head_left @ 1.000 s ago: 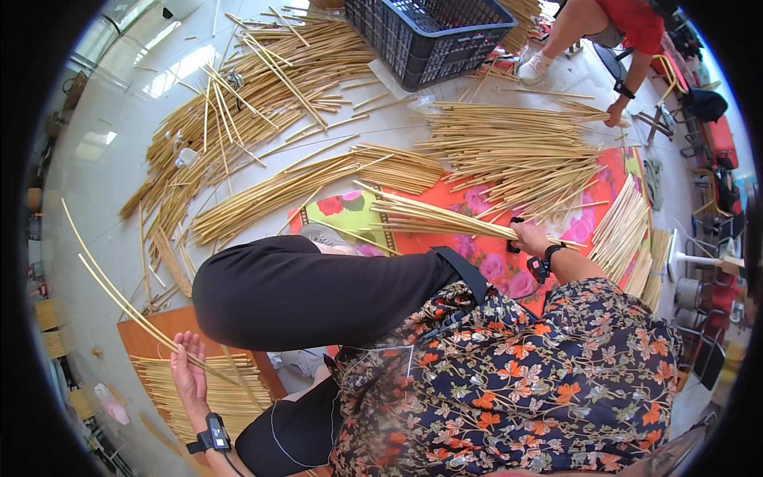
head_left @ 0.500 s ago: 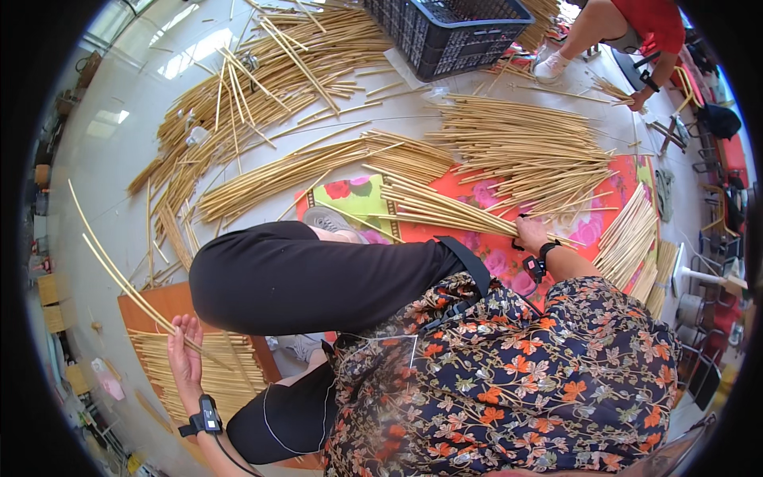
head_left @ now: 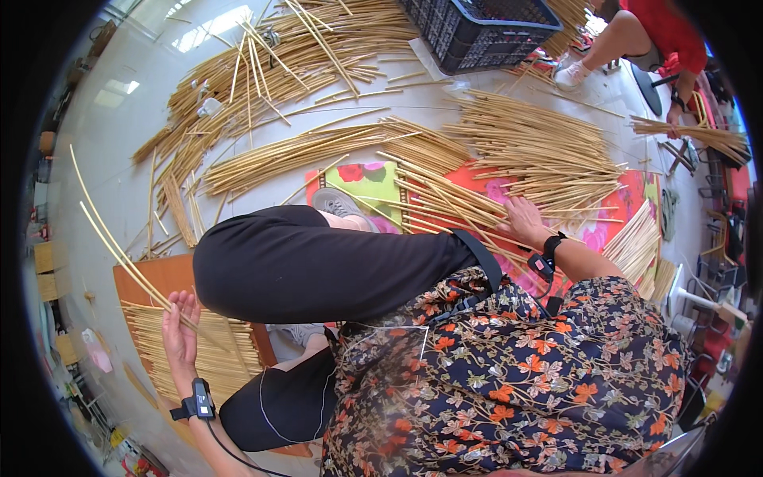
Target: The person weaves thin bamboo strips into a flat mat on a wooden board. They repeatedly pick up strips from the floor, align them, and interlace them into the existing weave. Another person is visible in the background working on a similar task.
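1. At eight o'clock, the left hand point(head_left: 181, 330) is palm up, its fingers nearly straight, pinching two long sticks point(head_left: 151, 289) lightly between fingers and thumb; they bow up toward nine.
2. Beneath it, also at eight, pale sticks point(head_left: 145, 338) lie side by side on a brown board point(head_left: 163, 274); arm and leg cover part of this row.
3. At eleven, a big heap point(head_left: 334, 44) lies loose, with sticks crossing on top; this seems the least ordered part. Its upper end is cut off.
4. Between ten and eleven, a long bundle point(head_left: 294, 159) lies roughly parallel, apparently gathered already.
5. Toward one, a dark crate point(head_left: 493, 40) runs out of view; its contents are hard to make out.
6. At two, a fanned bunch point(head_left: 453, 195) lies over the floral mat point(head_left: 385, 179). The right hand point(head_left: 527, 221), at three, rests on its near end; whether the fingers close on sticks I cannot tell.
7. Just above the bunch, a wide pile point(head_left: 540, 143) points mostly one way, ends uneven: partly ordered, I judge.
8. At three, whitish sticks point(head_left: 633, 242) lie neatly aligned.
9. Far off at two, a co-worker's hand point(head_left: 674, 115) is by a sheaf point(head_left: 707, 139); its grip is unclear.
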`<state>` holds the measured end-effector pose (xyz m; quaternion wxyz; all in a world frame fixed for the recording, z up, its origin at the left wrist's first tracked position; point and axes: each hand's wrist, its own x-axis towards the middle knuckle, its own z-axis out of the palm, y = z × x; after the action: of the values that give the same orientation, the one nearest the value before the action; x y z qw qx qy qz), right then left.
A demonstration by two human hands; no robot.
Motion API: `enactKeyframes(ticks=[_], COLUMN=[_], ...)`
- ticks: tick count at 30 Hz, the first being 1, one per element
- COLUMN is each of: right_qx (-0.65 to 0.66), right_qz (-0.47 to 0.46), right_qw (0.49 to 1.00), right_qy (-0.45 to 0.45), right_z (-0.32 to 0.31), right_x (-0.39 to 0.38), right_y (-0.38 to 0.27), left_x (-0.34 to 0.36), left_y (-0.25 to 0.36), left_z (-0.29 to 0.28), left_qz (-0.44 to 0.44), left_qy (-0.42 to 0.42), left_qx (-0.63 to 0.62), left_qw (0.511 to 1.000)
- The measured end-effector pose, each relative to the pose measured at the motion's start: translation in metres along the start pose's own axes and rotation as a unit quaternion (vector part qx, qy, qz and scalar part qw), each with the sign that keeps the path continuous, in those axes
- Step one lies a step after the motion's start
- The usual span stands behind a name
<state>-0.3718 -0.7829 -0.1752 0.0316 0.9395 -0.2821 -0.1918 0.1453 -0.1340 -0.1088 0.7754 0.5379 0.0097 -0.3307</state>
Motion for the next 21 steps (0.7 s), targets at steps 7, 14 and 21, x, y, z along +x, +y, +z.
enactKeyframes(ticks=[7, 14, 21], right_qx=[0.135, 0.111, 0.24], right_qz=[-0.091, -0.148, -0.225], right_qw=[0.986, 0.978, 0.944], right_qy=[0.018, -0.094, 0.018], right_z=[-0.01, -0.071, -0.163], right_x=[0.069, 0.138, 0.289], right_y=[-0.042, -0.061, -0.167], left_x=[-0.001, -0.011, 0.002], left_y=[0.005, 0.018, 0.029], left_z=[0.008, 0.008, 0.032], left_qz=[0.017, 0.023, 0.03], left_qy=[0.019, 0.038, 0.061], left_qx=[-0.004, -0.027, -0.048], left_qw=[1.0, 0.999, 0.996])
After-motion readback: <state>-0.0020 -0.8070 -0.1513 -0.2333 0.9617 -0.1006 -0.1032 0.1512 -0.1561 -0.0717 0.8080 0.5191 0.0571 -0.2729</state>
